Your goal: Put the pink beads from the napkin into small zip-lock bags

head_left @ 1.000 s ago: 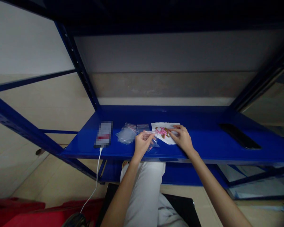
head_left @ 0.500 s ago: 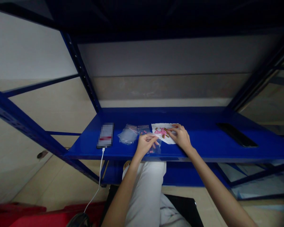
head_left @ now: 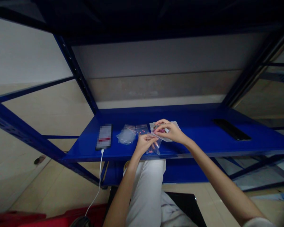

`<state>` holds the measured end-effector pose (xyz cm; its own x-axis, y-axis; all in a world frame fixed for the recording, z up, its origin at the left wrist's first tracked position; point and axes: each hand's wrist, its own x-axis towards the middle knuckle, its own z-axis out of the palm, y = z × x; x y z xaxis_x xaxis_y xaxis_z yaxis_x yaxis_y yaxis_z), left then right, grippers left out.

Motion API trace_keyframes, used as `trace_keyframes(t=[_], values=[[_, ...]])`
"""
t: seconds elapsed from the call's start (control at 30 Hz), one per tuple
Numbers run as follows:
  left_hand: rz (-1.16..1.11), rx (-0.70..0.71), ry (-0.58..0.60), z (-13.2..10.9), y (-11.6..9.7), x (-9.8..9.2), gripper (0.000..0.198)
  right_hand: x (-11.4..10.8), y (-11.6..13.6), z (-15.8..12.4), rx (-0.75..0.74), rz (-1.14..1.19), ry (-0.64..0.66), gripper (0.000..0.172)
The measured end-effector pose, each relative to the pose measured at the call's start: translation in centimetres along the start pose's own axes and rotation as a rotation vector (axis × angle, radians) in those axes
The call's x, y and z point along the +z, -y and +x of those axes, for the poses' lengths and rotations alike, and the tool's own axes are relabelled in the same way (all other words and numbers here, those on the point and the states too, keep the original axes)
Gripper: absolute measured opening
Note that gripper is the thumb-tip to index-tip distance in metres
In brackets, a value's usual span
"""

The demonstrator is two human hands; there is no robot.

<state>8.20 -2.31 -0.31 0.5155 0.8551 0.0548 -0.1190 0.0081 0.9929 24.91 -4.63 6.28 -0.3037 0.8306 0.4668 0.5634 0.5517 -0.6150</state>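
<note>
My left hand [head_left: 144, 143] pinches the top of a small clear zip bag [head_left: 157, 148] at the shelf's front edge. A few pink pills [head_left: 150, 151] lie in the bottom of that bag. My right hand [head_left: 172, 131] is closed in a pinch just above the bag's mouth; whatever lies between its fingertips is too small to make out. Under this hand, a white paper [head_left: 174, 124] holds a heap of pink pills [head_left: 165, 130], partly hidden by the fingers. Behind my left hand lies another clear zip bag [head_left: 140, 128] with some pink pills in it.
A pile of clear zip bags [head_left: 126, 135] lies to the left on the blue shelf [head_left: 194, 113]. Farther left is a phone [head_left: 104, 135] with a white cable [head_left: 100, 176] hanging over the edge. A dark flat object [head_left: 232, 129] lies on the right.
My right hand has moved left from the pills on the paper to the mouth of the bag. My left hand still holds the bag. The view has shifted slightly.
</note>
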Motion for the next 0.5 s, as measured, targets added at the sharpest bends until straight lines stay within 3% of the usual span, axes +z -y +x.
trace_keyframes(t=[0.27, 0.5], values=[[0.046, 0.008, 0.04, -0.1, -0.2, -0.5, 0.033, -0.6, 0.0, 2.1, -0.092, -0.006, 0.281, 0.016], [0.002, 0.041, 0.062, 0.1, -0.3, -0.7, 0.036, -1.0, -0.2, 2.9, -0.063, 0.005, 0.316, 0.017]])
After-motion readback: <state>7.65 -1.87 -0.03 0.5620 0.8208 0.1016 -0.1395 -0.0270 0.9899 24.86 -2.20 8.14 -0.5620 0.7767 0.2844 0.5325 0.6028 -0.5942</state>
